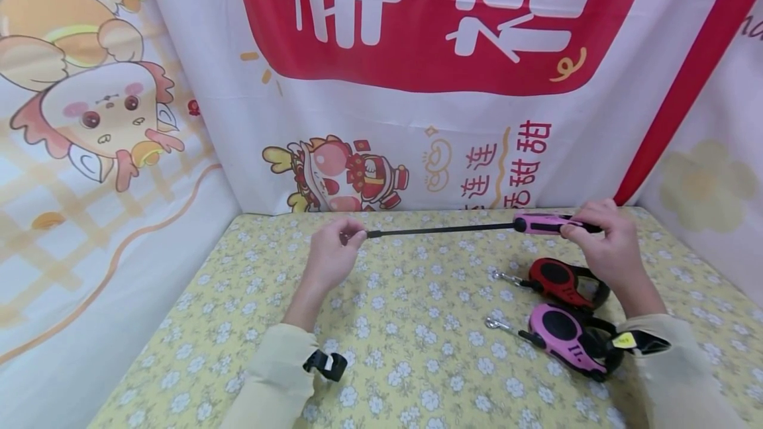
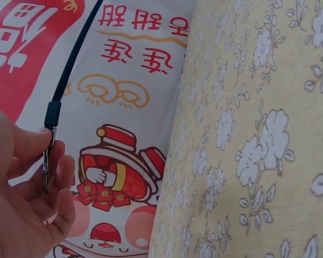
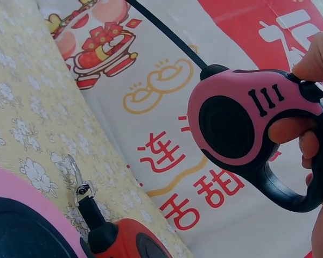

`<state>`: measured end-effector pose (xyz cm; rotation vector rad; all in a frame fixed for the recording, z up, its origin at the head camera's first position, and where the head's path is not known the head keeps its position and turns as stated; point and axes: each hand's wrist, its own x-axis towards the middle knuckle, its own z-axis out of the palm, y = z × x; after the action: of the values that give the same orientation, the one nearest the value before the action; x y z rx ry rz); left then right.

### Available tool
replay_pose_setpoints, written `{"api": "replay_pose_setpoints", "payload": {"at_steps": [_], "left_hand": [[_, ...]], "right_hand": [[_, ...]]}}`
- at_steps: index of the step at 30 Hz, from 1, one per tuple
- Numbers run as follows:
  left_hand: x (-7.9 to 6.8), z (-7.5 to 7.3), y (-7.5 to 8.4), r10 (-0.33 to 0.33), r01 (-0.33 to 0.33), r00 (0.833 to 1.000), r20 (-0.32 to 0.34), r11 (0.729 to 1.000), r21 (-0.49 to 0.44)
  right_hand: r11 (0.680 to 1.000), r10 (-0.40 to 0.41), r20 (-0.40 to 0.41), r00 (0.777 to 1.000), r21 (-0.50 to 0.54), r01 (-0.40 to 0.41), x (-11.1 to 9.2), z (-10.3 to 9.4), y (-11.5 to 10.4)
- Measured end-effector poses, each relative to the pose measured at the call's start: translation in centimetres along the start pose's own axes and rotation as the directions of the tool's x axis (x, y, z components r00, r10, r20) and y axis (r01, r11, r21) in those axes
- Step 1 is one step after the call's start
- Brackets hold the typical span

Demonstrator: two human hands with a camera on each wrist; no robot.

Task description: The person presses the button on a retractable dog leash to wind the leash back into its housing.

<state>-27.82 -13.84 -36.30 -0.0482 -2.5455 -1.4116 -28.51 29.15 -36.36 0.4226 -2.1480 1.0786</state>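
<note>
My right hand [image 1: 609, 237] grips the black handle of a pink retractable dog leash [image 3: 226, 115], fingers through its loop and thumb on top by the button. From its nozzle a black strap [image 1: 441, 230] runs taut to the left, above the table. At the strap's far end, my left hand [image 1: 335, 250] pinches the metal clip [image 2: 47, 156] between thumb and fingers. In the left wrist view the clip is partly covered by the thumb.
A red retractable leash [image 1: 554, 277] and a second pink one [image 1: 563, 333] lie on the flowered tablecloth [image 1: 381, 349], near my right forearm, their metal clips pointing left. Behind the table hangs a printed white and red cloth [image 1: 369, 104].
</note>
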Motion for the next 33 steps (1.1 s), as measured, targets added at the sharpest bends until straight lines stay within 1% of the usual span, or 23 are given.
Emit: {"api": "replay_pose_setpoints", "payload": {"at_steps": [9, 18, 23, 29, 33], "left_hand": [[-0.11, 0.28, 0.19, 0.014, -0.014, 1.0, 0.013, 1.0, -0.004], [-0.17, 0.35, 0.31, 0.028, -0.028, 1.0, 0.013, 0.999, 0.017], [-0.18, 0.54, 0.18, 0.043, -0.043, 0.999, 0.019, 0.999, 0.015], [-0.18, 0.66, 0.0, 0.073, -0.074, 0.997, 0.02, 0.997, 0.037], [-0.21, 0.64, -0.03, 0.073, -0.074, 0.997, 0.016, 0.997, 0.039]], "right_hand": [[1.0, -0.008, -0.001, 1.0, 0.003, 0.008, 0.0, 0.12, -0.04], [0.998, 0.024, 0.026, 0.999, -0.053, -0.022, -0.11, 0.39, -0.19], [0.998, 0.034, 0.03, 0.999, -0.053, -0.032, -0.18, 0.5, -0.13], [0.999, 0.02, 0.031, 0.999, -0.046, -0.018, -0.11, 0.66, -0.25], [0.999, -0.009, 0.033, 0.999, -0.031, 0.01, -0.07, 0.81, -0.31]]}}
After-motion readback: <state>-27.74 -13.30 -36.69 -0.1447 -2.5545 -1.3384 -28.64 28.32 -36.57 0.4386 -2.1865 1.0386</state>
